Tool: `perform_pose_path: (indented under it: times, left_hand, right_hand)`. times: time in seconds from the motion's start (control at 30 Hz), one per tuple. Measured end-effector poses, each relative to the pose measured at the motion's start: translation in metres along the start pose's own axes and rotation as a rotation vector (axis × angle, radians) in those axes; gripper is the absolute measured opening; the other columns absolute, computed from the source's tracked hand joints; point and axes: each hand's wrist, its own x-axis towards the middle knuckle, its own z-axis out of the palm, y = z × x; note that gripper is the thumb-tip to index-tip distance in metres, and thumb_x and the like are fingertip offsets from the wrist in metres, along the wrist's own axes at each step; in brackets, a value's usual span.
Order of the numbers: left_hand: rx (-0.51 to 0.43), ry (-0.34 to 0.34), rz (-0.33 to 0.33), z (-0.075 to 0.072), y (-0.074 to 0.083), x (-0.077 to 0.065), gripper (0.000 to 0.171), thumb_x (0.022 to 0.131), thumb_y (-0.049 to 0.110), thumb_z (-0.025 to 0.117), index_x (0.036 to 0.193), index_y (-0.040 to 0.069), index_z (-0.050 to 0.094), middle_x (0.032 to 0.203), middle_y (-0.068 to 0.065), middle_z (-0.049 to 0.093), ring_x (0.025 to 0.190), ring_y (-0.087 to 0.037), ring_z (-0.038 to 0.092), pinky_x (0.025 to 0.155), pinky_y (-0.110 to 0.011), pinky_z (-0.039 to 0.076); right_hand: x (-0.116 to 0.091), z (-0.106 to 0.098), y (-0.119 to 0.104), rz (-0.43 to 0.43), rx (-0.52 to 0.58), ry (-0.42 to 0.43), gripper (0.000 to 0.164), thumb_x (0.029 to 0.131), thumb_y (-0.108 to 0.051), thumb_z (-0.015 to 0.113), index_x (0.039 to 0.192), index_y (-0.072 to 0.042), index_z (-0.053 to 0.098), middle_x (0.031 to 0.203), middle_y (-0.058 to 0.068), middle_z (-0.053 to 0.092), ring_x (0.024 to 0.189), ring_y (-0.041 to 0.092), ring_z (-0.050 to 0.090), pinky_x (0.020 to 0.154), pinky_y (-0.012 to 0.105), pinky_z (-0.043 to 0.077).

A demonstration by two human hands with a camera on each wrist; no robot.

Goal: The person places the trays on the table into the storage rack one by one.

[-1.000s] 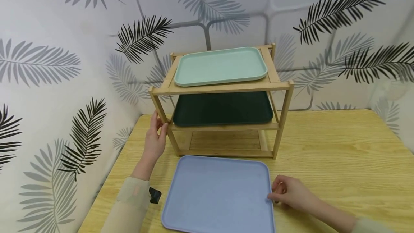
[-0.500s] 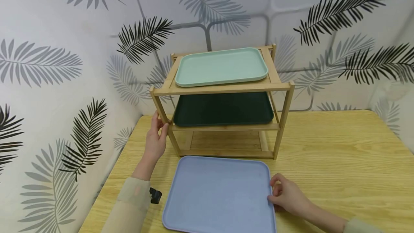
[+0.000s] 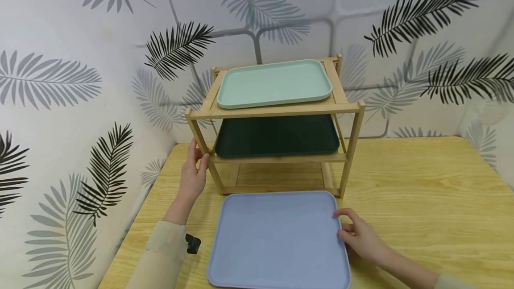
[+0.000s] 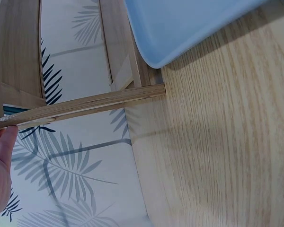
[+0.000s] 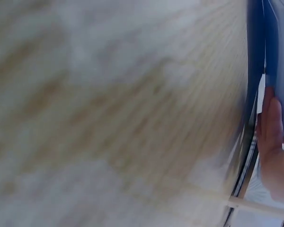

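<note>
A three-tier wooden rack (image 3: 279,158) stands on the table. My left hand (image 3: 193,175) grips its left front post, thumb in front and fingers behind; in the left wrist view the thumb (image 4: 7,144) lies against the wood. A light blue tray (image 3: 279,240) lies right in front of the rack, its back edge overlapping the bottom rail. My right hand (image 3: 363,237) holds the tray's right rim, index finger and thumb at the edge and the other fingers curled beside it. A mint green tray (image 3: 275,84) sits on the top tier, a dark green tray (image 3: 277,135) on the middle one.
The wood-grain table (image 3: 425,191) extends to the right of the rack. Walls with a leaf pattern (image 3: 257,8) stand close behind and at the left. A small black device (image 3: 193,243) shows beside the left sleeve. The rack's bottom tier (image 3: 279,174) holds no tray.
The light blue tray has turned slightly and shifted right, its back right corner now nearer the rack. My right hand has moved with its rim. The left hand stays at the post.
</note>
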Motion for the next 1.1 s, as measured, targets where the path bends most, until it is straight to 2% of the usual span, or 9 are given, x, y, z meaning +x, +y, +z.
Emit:
perform_pose_path:
  times: [0.13,0.2,0.23,0.37,0.53,0.73,0.93,1.1]
  left_hand:
    - [0.000,0.000,0.003,-0.001,0.000,0.000,0.051,0.101,0.000,0.049,0.147,-0.001,0.027,0.110,-0.028,0.059,0.105,-0.041,0.058,0.081,-0.053,0.051]
    - [0.002,0.001,0.002,-0.001,0.000,0.000,0.051,0.101,0.000,0.048,0.147,-0.001,0.027,0.111,-0.028,0.059,0.105,-0.041,0.058,0.081,-0.053,0.051]
    - [0.002,0.001,0.003,-0.001,0.000,0.001,0.052,0.101,0.000,0.048,0.147,-0.001,0.027,0.111,-0.028,0.059,0.105,-0.041,0.058,0.081,-0.054,0.051]
    - [0.003,-0.003,0.006,-0.001,0.000,0.001,0.052,0.101,0.001,0.048,0.148,0.000,0.026,0.111,-0.027,0.059,0.105,-0.040,0.058,0.081,-0.054,0.051]
    - [0.006,-0.003,0.020,-0.001,0.000,0.001,0.051,0.101,0.000,0.048,0.147,-0.001,0.026,0.108,-0.027,0.059,0.103,-0.040,0.059,0.080,-0.052,0.052]
    - [0.010,0.001,0.023,0.000,0.001,0.000,0.051,0.101,0.000,0.048,0.147,0.000,0.027,0.109,-0.027,0.060,0.104,-0.041,0.059,0.079,-0.053,0.052]
    - [0.000,-0.009,-0.003,-0.001,0.002,0.001,0.050,0.101,0.001,0.047,0.148,0.002,0.027,0.110,-0.027,0.059,0.107,-0.041,0.058,0.079,-0.053,0.052]
    - [-0.012,-0.017,-0.026,-0.001,0.001,0.000,0.052,0.102,0.002,0.047,0.149,0.002,0.026,0.112,-0.026,0.059,0.110,-0.041,0.057,0.081,-0.053,0.052]
  right_hand:
    - [-0.002,-0.006,0.004,-0.070,0.211,-0.135,0.045,0.098,0.006,0.046,0.133,-0.021,0.039,0.096,0.019,0.062,0.077,0.015,0.064,0.060,0.034,0.056]
    - [-0.003,-0.009,0.005,-0.078,0.293,-0.195,0.055,0.099,0.005,0.046,0.135,-0.035,0.037,0.106,0.020,0.059,0.088,0.016,0.065,0.068,0.036,0.056]
    - [-0.003,-0.010,0.005,-0.081,0.332,-0.221,0.058,0.099,0.005,0.047,0.137,-0.038,0.035,0.111,0.019,0.057,0.092,0.017,0.064,0.072,0.037,0.056]
    - [-0.005,-0.014,0.006,-0.086,0.463,-0.286,0.061,0.101,0.004,0.043,0.144,-0.038,0.030,0.119,0.012,0.055,0.101,0.020,0.062,0.078,0.041,0.055]
    - [-0.011,-0.018,0.009,-0.111,0.551,-0.304,0.062,0.102,0.006,0.037,0.148,-0.034,0.028,0.125,0.006,0.057,0.107,0.020,0.061,0.082,0.041,0.054]
    - [-0.022,-0.027,0.008,-0.131,0.604,-0.290,0.063,0.102,0.008,0.033,0.150,-0.032,0.027,0.128,0.002,0.058,0.108,0.019,0.061,0.082,0.040,0.054]
    - [-0.027,-0.032,0.006,-0.127,0.648,-0.275,0.063,0.102,0.009,0.031,0.151,-0.032,0.027,0.126,0.003,0.058,0.105,0.019,0.062,0.080,0.036,0.055]
    - [-0.022,-0.024,0.001,-0.076,0.634,-0.195,0.059,0.103,0.005,0.036,0.146,-0.036,0.032,0.121,0.002,0.060,0.100,0.018,0.064,0.078,0.033,0.055]
